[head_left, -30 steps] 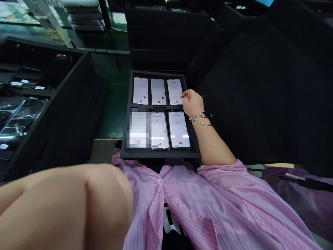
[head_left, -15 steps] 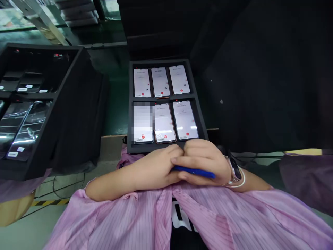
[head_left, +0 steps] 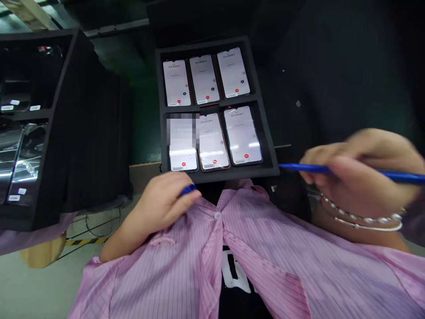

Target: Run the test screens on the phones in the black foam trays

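Observation:
My left hand (head_left: 164, 201) is closed on a small blue pen cap (head_left: 187, 190), just below the near rim of a black foam tray (head_left: 232, 174). My right hand (head_left: 360, 166), blurred by motion, is closed on a blue pen (head_left: 299, 168) that points left, off the tray's right corner. The wrist wears silver bracelets (head_left: 361, 219). The tray holds several lit phones (head_left: 242, 135) in two rows, screens white with a red button. My pink striped shirt (head_left: 206, 266) fills the foreground.
A larger black foam tray (head_left: 66, 133) at the left holds dark phones in shiny film (head_left: 20, 155). Black cloth (head_left: 348, 66) covers the right side. A green belt (head_left: 144, 115) runs between the trays. Cables (head_left: 96, 221) lie on the floor.
My hands were joined around the capped pen. They have now parted: the right swept out to the right with the pen, and the left kept the cap. The view tilted down.

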Motion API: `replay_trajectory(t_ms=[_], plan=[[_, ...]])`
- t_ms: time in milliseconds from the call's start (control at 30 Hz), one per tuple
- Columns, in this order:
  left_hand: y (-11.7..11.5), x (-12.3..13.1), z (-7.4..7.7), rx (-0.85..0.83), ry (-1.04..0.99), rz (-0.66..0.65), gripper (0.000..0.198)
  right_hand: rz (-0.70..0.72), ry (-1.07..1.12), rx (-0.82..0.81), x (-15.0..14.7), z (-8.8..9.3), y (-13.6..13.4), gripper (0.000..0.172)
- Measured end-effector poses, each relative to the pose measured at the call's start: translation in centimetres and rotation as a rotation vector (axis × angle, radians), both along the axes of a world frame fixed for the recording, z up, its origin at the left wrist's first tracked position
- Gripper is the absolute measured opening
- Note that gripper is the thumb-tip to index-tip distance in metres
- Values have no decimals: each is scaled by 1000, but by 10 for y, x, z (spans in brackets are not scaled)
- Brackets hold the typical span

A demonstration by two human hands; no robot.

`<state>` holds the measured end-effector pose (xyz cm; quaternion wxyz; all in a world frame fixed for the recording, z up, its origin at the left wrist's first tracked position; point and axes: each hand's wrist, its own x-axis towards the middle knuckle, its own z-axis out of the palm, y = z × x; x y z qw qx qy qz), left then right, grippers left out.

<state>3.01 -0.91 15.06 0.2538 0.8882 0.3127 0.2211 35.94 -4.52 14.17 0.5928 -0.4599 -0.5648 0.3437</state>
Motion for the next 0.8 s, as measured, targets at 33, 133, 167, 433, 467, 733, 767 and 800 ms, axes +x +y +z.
replay_trajectory(t_ms=[33,133,167,433,467,733,767,800], plan=[[4,-6,-7,55,-69,135,31,-66,-41,-63,5,-6,5,43],[18,-14,-37,229,-187,425,24,-130,-148,-305,12,-23,20,45],[21,-13,-47,255,-187,466,23,-148,-163,-375,11,-28,24,47],[30,-8,-79,185,-133,499,25,-210,-264,-443,10,-36,28,37],[29,-9,-78,171,-124,493,26,-211,-280,-447,10,-36,28,35],[28,-9,-77,141,-115,488,27,-231,-465,-380,10,-40,28,25],[28,-9,-77,141,-123,492,28,-222,-463,-370,11,-40,28,26],[28,-9,-77,141,-129,494,29,-223,-447,-355,12,-39,28,26]])
